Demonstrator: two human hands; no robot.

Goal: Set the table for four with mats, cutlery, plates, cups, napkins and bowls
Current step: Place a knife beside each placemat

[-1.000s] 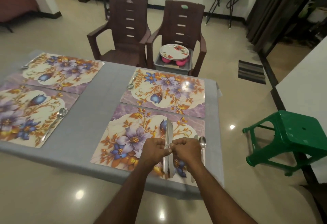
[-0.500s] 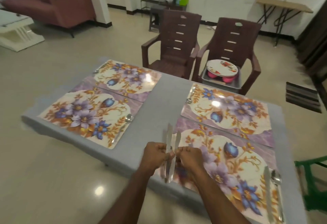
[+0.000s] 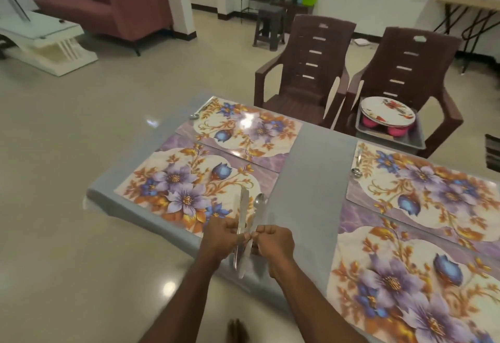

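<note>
Both hands are meeting at the near edge of the table [image 3: 311,180], which is wearing a smooth grey cloth. The left hand [image 3: 220,237] is curling its grip round the handles of thin, flat, shiny metal knives [image 3: 242,212], whose long blades are pointing away over the nearest left mat [image 3: 189,188]; how many knives there are I cannot tell. The right hand [image 3: 276,240] is pinching the same bundle from the other side, its fingers bent tightly.

A metal spoon [image 3: 260,202] is lying on that mat's right edge, just beside the raised blades and partly hidden behind them. Four glossy rectangular mats are covering the table, printed with purple and blue flowers and orange leaves; light is glaring off the far left mat [image 3: 243,129]. A spoon is sitting at its far corner [image 3: 195,115], and another spoon [image 3: 356,170] is resting on the far right mat [image 3: 422,177].

Beyond the table two brown moulded plastic chairs with slotted backs are standing. The right chair [image 3: 405,72] is carrying a grey tray [image 3: 416,142] with round flowered plates [image 3: 387,112] stacked over pink bowls [image 3: 372,123]. A red sofa [image 3: 108,7] and a white low table [image 3: 46,42] are standing farther off on the polished floor.
</note>
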